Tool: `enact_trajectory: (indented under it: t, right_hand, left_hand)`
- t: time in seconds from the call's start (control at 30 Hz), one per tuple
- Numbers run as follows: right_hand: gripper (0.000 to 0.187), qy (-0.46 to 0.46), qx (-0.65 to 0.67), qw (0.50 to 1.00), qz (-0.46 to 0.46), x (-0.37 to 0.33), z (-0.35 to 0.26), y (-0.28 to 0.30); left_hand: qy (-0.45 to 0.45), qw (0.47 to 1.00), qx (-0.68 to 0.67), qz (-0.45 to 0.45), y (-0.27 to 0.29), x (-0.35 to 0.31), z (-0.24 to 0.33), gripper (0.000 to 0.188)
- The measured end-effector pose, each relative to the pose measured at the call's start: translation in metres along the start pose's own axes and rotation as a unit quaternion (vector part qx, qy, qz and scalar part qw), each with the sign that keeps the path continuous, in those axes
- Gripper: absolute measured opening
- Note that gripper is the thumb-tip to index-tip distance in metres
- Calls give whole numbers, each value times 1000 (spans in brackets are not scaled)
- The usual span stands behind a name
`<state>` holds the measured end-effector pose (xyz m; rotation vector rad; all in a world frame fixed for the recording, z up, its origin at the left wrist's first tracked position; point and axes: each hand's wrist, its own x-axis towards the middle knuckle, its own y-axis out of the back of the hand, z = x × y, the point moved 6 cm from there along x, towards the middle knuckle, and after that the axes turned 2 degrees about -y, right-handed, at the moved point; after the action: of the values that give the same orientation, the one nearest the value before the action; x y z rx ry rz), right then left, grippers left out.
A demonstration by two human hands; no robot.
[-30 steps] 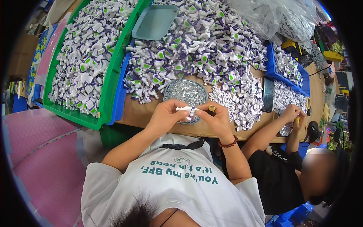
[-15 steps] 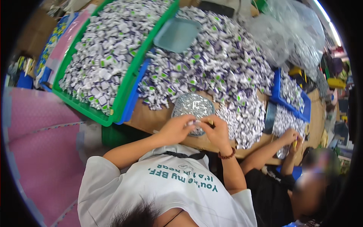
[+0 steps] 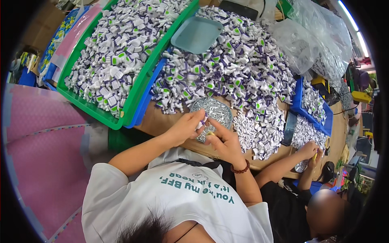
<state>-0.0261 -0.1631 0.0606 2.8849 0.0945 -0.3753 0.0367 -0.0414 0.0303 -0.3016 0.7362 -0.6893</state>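
Note:
My left hand (image 3: 187, 128) is closed on a small white and purple plastic piece (image 3: 204, 120), mostly covered by the fingers. My right hand (image 3: 225, 142), with a beaded bracelet at the wrist, is close beside it, its index finger reaching toward the piece. Between the right thumb and fingers sits a small yellow object (image 3: 210, 134) whose kind I cannot make out. Just beyond both hands, a shallow container (image 3: 231, 117) holds many small silvery metal pins. To its right lie small white pieces (image 3: 244, 128) in a heap.
A green tray (image 3: 129, 106) full of white, purple and green pieces stands left over a blue tray (image 3: 140, 112). A large pile (image 3: 247, 60) covers the table, with a pale empty tray (image 3: 197, 34) on it. At right, a co-worker's hands (image 3: 311, 151) work near a blue bin (image 3: 300, 104).
My hands have drawn slightly apart, and the right index finger has straightened toward the left hand. The yellow object now shows lower, by the right thumb. The view has shifted a little.

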Motion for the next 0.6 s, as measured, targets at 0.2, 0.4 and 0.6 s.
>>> enact_trajectory:
  t: [0.2, 0.4, 0.6]
  right_hand:
    - [54, 3, 16, 1000, -19, 1, 2, -3]
    - [48, 9, 69, 997, -20, -3, 10, -8]
    - [35, -3, 122, 992, -32, -1, 25, -11]
  left_hand:
    - [-7, 997, 64, -42, -7, -6, 0, 42]
    - [-173, 947, 270, -24, -4, -12, 1, 45]
    - [-141, 959, 243, -40, -4, -22, -21, 43]
